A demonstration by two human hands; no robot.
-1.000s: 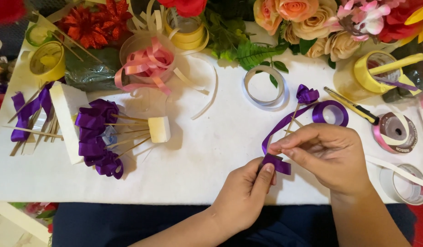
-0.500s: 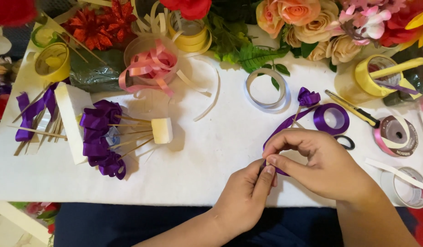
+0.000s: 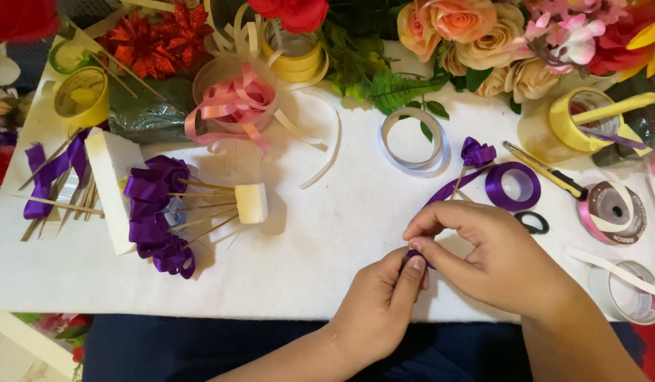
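My left hand (image 3: 380, 308) and my right hand (image 3: 486, 258) meet near the front edge of the white table (image 3: 313, 262). Both pinch a folded bit of purple ribbon (image 3: 414, 257) between fingertips; most of the fold is hidden by my fingers. The ribbon strip runs up and right to its purple spool (image 3: 513, 185). A finished purple ribbon rose on a stick (image 3: 476, 153) lies just behind the spool.
Several purple ribbon roses on sticks (image 3: 157, 216) are stuck in foam blocks (image 3: 251, 203) at left. A pink ribbon spool (image 3: 232, 99), a grey-white spool (image 3: 412, 138), yellow spools (image 3: 578, 117), scissors (image 3: 547, 177) and artificial flowers (image 3: 476, 32) line the back.
My hands have closed in on each other, and the fold of purple ribbon has become smaller and more hidden between my fingertips. The view has shifted slightly.
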